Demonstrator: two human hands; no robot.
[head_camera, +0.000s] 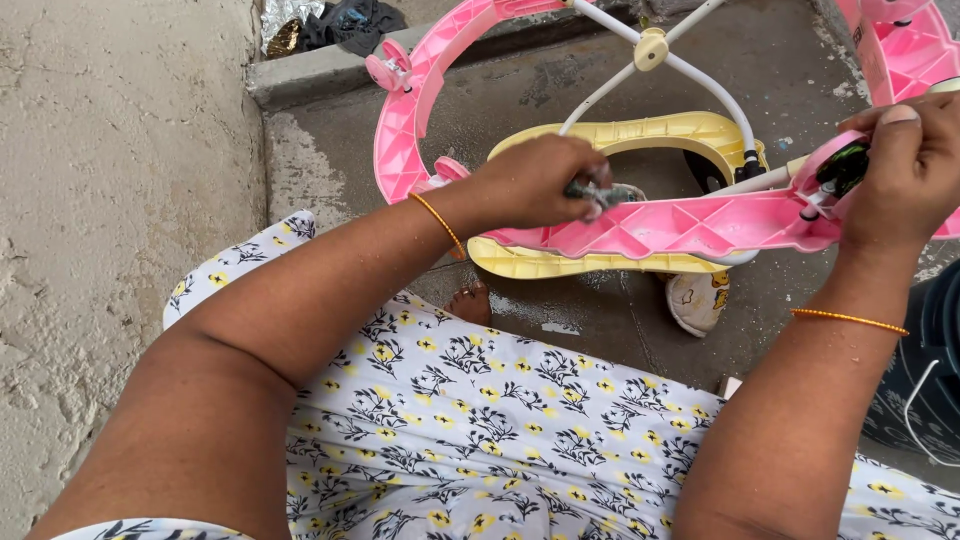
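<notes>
Head view, person seated on wet concrete floor, flowered dress over the knees.

Left hand: fingers curled shut around a small grey-green cloth or scrubber, pressed onto the upper edge of the pink plastic frame. Exact nature of the wad is hard to tell; most of it is hidden under the fingers.

Right hand: closed over the frame's far end, thumb on top, clamping beside a black wheel. This hand steadies the piece.

Frame lies across, spanning from one grip to the other, ribbed underside facing the camera. Just beyond the left grip: a yellow seat ring and white tubes. Below the span between the hands, a cream-coloured piece rests on the floor. Gold bangles on both wrists.

Judgement on the wiping in hand: keep the right hold firm so the frame does not rock, work the cloth in short strokes along the edge and into the rib pockets, where dirt likely lodges. Wet plastic may slip; hold near the wheel mount rather than the smooth rim.
</notes>
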